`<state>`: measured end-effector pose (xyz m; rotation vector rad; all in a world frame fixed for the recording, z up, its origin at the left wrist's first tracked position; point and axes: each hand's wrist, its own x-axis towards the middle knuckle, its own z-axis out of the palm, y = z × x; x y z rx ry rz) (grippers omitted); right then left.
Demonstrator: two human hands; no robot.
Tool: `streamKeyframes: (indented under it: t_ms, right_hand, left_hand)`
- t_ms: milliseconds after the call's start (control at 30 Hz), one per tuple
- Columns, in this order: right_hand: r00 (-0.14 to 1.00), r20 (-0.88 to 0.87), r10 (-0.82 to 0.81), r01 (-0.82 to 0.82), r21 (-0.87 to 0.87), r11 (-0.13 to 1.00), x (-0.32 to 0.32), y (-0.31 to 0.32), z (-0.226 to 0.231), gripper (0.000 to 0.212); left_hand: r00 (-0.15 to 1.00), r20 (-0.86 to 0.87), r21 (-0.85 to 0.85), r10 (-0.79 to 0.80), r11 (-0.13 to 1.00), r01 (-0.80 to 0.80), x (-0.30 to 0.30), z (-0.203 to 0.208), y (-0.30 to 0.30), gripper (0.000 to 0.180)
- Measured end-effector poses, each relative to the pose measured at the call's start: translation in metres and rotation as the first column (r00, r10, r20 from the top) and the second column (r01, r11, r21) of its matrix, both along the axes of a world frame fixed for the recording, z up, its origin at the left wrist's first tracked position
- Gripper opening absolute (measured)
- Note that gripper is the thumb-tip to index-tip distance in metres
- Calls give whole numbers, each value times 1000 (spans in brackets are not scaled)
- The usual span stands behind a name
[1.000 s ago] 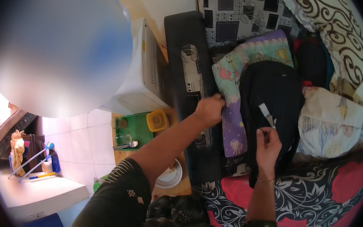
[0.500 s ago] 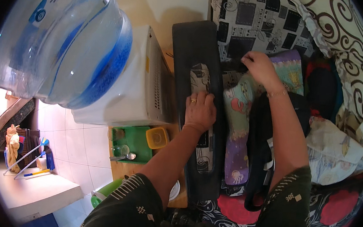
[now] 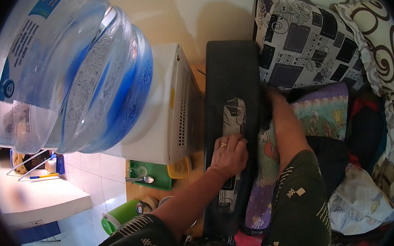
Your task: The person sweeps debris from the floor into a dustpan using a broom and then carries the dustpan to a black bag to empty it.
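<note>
My left hand (image 3: 230,153), with a ring on it, is closed on the top of a long black sofa armrest (image 3: 231,65), knuckles up, its fingers curled at the grey patterned inset (image 3: 234,116). My right hand (image 3: 274,97) reaches down into the dark gap between the armrest and the seat, below the grey-and-black patterned cushion (image 3: 300,43). Its fingers are hidden there, so I cannot see whether they hold anything. Beside that forearm lies a purple-and-green printed cloth (image 3: 323,107), part of which runs along the armrest under my right arm.
A large clear-blue water bottle (image 3: 94,78) and a white appliance (image 3: 155,119) stand at the left. On a wooden table are a green tray (image 3: 162,181) and a yellow container (image 3: 179,169). Dark clothes (image 3: 367,132), a white printed cloth (image 3: 362,200) and a swirl-patterned cushion (image 3: 388,41) lie right.
My right hand has gone from above the cloth down into the gap beside the armrest. My left hand stays on the armrest. The whole view has shifted, with things appearing lower and further right.
</note>
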<state>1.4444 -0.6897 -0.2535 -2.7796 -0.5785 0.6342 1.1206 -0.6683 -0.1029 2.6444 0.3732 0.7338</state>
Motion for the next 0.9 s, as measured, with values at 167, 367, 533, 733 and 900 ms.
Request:
streamKeyframes:
  t_ms: [167, 367, 533, 733, 900]
  right_hand:
    - [967, 88, 238, -232, -78, 970, -69, 23, 47, 37]
    - [934, -44, 354, -351, -285, 892, -78, 39, 43, 41]
    - [978, 63, 197, -206, 238, 949, -64, 4, 54, 29]
    - [955, -256, 147, 124, 799, 588, -206, -61, 290, 22]
    - [660, -686, -306, 712, 442, 546, -364, -140, 213, 13]
  left_hand:
    - [999, -9, 4, 44, 999, -44, -16, 3, 11, 23]
    - [1000, 2, -26, 21, 999, -21, -15, -9, 10, 24]
    - [998, -65, 70, 25, 997, -20, -5, 0, 1, 22]
    - [982, -171, 56, 73, 996, -65, -17, -6, 13, 23]
    - [991, -122, 93, 52, 995, -41, -6, -6, 0, 23]
